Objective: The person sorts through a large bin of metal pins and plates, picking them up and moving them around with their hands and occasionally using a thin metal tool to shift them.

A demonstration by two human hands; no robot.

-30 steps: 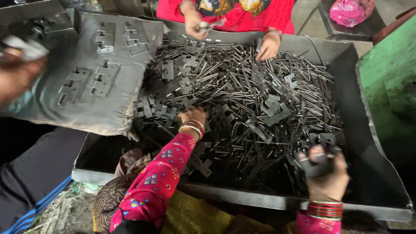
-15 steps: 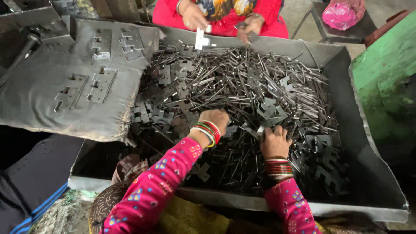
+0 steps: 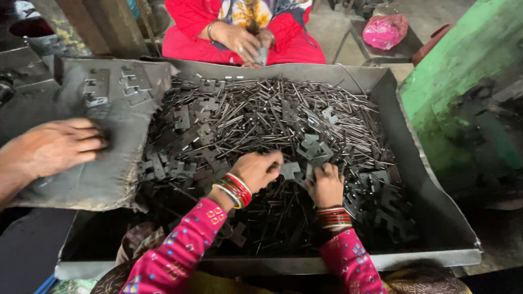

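A big grey metal tray [image 3: 436,218] holds a heap of thin metal pins [image 3: 256,117] and several flat hinge plates. My left hand [image 3: 256,170], in a pink patterned sleeve with red bangles, reaches into the middle of the heap, and its fingertips pinch a grey hinge plate [image 3: 291,170]. Just to the right of that plate, my right hand [image 3: 326,186] rests knuckles-up on the pins with its fingers curled down. Whether it grips anything is hidden.
Another person's hand [image 3: 54,147] presses on a grey cloth [image 3: 103,179] draped over the tray's left side, with hinge plates [image 3: 117,84] laid on it. A person in red [image 3: 245,32] sits beyond the far rim. A green wall [image 3: 463,81] rises on the right, with a pink bag [image 3: 384,30] behind it.
My right hand came from the tray's lower right corner to the middle, close beside my left. The other person's hand has come down onto the grey cloth.
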